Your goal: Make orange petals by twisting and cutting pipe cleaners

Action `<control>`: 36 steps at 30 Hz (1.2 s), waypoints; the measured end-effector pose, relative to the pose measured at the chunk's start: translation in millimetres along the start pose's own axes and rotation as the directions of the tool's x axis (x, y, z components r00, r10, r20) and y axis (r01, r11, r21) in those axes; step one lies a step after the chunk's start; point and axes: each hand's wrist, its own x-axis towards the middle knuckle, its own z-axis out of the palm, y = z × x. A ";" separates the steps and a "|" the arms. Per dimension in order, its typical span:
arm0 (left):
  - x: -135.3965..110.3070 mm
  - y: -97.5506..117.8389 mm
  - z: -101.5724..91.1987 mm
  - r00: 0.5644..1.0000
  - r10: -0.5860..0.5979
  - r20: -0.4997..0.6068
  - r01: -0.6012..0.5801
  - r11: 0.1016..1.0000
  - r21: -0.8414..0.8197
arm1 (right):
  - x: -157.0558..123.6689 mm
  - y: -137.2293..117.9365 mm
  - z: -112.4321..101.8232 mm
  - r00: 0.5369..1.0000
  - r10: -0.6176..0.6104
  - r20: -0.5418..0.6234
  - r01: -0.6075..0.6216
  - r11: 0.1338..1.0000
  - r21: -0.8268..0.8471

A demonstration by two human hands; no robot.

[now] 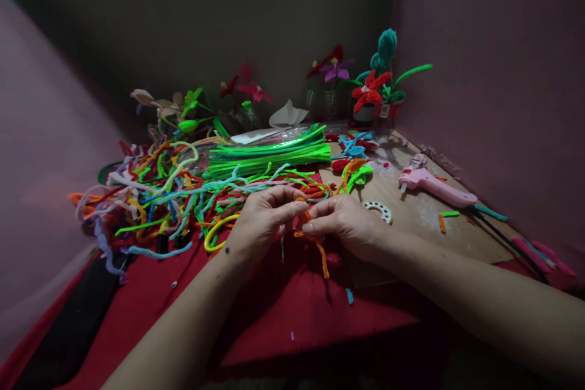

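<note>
Both my hands meet over the front of the red-covered table, pinching one orange pipe cleaner [323, 259] between them. My left hand [267, 216] grips its upper part with thumb and fingers. My right hand [350, 225] pinches it from the other side, and a loose end hangs down below the fingertips. Part of the orange piece is hidden by my fingers, so its full shape is unclear. Just beyond my hands lie orange and green pipe-cleaner pieces [359, 177]. A small blue scrap [350, 296] rests on the red cloth in front.
Tangled pipe cleaners [155, 189] heap up on the left, beside a green bundle [269, 155]. A pink glue gun [434, 186] lies on a brown board [411, 237] with a white ring [378, 210]. Pipe-cleaner flowers [368, 91] in pots stand along the back wall.
</note>
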 end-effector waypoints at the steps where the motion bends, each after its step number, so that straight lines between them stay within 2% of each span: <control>1: 0.0 0.7 -0.8 1.000 -0.022 0.023 0.022 1.000 -0.008 | 0.3 0.5 -0.6 1.000 0.003 0.007 -0.003 1.000 0.003; 7: -0.3 0.3 -4.4 0.998 -0.033 0.055 0.034 0.999 -0.031 | 3.4 5.3 -5.2 0.998 0.021 0.053 -0.023 0.999 0.036; 12: -0.7 1.9 -4.2 0.993 -0.046 0.110 0.041 0.998 0.050 | 4.3 6.7 -6.0 0.999 0.008 0.041 -0.010 0.999 0.035; 17: -1.2 2.2 -4.8 0.996 -0.036 0.087 0.034 0.999 0.020 | 2.8 4.5 -5.4 1.000 -0.009 0.019 0.009 1.000 -0.008; 20: -1.5 1.5 -8.2 0.997 -0.052 0.051 0.053 0.999 -0.014 | 2.8 4.2 -5.1 1.000 -0.023 0.013 0.023 0.999 0.033; 23: -2.5 3.0 -10.7 0.993 -0.098 0.064 0.094 0.994 0.063 | 3.9 5.0 -5.1 0.997 -0.057 -0.047 0.060 0.995 0.075; 26: -5.1 5.5 -9.1 0.994 -0.102 0.031 0.092 0.969 0.230 | 4.7 5.1 -5.1 0.990 -0.083 -0.113 0.090 0.994 0.065; 28: -7.4 6.1 -6.2 1.000 -0.014 -0.005 0.015 0.927 0.376 | 4.9 4.2 -4.9 0.987 -0.064 -0.151 0.071 0.996 0.044; 30: -9.4 5.2 -3.2 0.990 0.142 -0.002 -0.122 0.853 0.508 | 4.9 2.7 -4.5 0.981 -0.049 -0.190 0.054 0.998 0.022; 33: -10.7 2.0 -0.2 0.935 0.349 0.062 -0.311 0.723 0.617 | 4.8 0.9 -4.1 0.976 -0.043 -0.211 0.045 0.999 0.001; 36: -10.1 -2.0 0.5 0.903 0.418 0.101 -0.379 0.664 0.644 | 4.6 0.8 -4.2 0.978 -0.043 -0.205 0.044 0.999 0.001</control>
